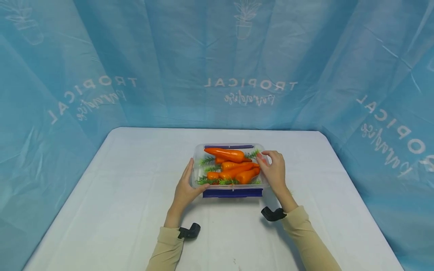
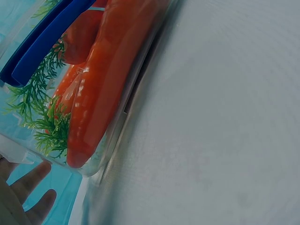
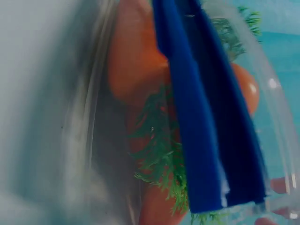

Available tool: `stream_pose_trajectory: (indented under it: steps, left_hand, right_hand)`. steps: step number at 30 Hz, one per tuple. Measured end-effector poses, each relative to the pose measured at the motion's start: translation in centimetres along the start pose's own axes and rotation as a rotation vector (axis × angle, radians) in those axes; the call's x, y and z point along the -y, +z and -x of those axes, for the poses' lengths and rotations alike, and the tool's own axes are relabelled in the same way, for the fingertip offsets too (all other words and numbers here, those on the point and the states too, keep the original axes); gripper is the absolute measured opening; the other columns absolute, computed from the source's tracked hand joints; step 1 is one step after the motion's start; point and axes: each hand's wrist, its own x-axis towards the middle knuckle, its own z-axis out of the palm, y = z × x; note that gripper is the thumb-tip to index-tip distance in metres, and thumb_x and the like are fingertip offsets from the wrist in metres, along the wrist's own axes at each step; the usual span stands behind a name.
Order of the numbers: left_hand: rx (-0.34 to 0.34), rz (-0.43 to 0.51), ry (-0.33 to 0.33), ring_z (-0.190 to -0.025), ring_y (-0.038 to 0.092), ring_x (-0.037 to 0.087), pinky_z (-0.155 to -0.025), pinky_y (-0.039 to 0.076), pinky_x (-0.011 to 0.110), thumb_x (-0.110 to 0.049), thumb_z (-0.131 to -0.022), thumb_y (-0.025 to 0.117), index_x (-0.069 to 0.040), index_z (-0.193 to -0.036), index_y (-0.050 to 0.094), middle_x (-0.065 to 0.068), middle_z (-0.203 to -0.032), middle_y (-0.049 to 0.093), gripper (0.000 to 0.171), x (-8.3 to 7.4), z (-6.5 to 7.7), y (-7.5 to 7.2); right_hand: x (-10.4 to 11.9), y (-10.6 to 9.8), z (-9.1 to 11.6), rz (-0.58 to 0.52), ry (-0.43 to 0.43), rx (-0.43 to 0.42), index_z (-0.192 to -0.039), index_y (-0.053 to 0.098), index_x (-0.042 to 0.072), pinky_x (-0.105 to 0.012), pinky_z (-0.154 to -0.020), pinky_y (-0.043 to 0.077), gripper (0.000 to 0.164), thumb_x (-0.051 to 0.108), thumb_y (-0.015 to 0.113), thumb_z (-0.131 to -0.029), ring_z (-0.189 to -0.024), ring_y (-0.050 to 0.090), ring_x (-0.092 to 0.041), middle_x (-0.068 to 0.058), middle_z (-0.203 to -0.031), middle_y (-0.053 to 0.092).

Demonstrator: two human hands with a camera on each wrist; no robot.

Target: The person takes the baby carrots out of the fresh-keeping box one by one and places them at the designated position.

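Note:
A clear plastic container [image 1: 233, 186] with blue latch flaps [image 1: 233, 193] stands on the table, filled with several glossy orange carrots [image 1: 225, 153] with feathery green tops [image 2: 52, 124]. My left hand [image 1: 185, 190] rests on the container's left side, its thumb over the front-left rim and its fingers stretched along the wall. At the right rim is my right hand [image 1: 275, 171], thumb and forefinger bent towards each other near a green top. What lies between those fingertips is hidden. Through the right wrist view a blue latch flap [image 3: 201, 112] crosses in front of the carrots.
A white cloth covers the table [image 1: 118, 195]. Blue curtains [image 1: 183, 49] with printed lettering hang behind and at both sides. Each wrist carries a black camera mount [image 1: 190, 230].

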Motion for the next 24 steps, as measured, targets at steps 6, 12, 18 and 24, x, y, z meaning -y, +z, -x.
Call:
stream_pose_trajectory:
  steps: [6,12,18,24]
  left_hand:
    - [0.003,0.002,-0.007,-0.146,0.023,0.032,-0.114,0.024,0.058,-0.043,-0.074,0.077,-0.026,-0.154,0.014,0.004,-0.160,0.020,0.103,-0.1,0.1,-0.1]
    - [0.002,-0.009,-0.005,-0.146,0.023,0.032,-0.114,0.023,0.058,-0.045,-0.074,0.076,-0.025,-0.154,0.013,0.004,-0.160,0.019,0.103,0.0,0.0,0.0]
    - [0.000,-0.005,0.001,-0.146,0.023,0.032,-0.114,0.024,0.059,-0.045,-0.074,0.076,-0.025,-0.154,0.014,0.004,-0.160,0.019,0.103,0.1,-0.1,-0.1]
    - [0.006,0.005,-0.015,-0.146,0.023,0.033,-0.114,0.024,0.058,-0.045,-0.074,0.076,-0.025,-0.154,0.014,0.005,-0.160,0.019,0.104,-0.1,0.1,-0.1]
  right_hand:
    - [0.5,0.9,-0.7,-0.004,-0.025,0.032,-0.099,0.066,-0.007,-0.052,-0.094,0.042,0.026,0.008,0.074,-0.080,-0.099,0.056,-0.039,-0.023,-0.101,0.066]
    - [1.0,1.4,-1.3,-0.023,-0.006,0.088,-0.104,0.066,-0.007,-0.051,-0.096,0.046,0.028,0.007,0.073,-0.082,-0.102,0.057,-0.038,-0.023,-0.104,0.066]
    - [1.3,2.3,-1.7,-0.056,-0.011,0.145,-0.107,0.064,-0.005,-0.051,-0.092,0.050,0.028,0.009,0.071,-0.083,-0.102,0.059,-0.037,-0.022,-0.107,0.065]
    - [1.8,3.2,-2.3,-0.063,0.011,0.213,-0.110,0.064,-0.003,-0.048,-0.089,0.050,0.028,0.011,0.068,-0.087,-0.100,0.058,-0.037,-0.020,-0.109,0.065]
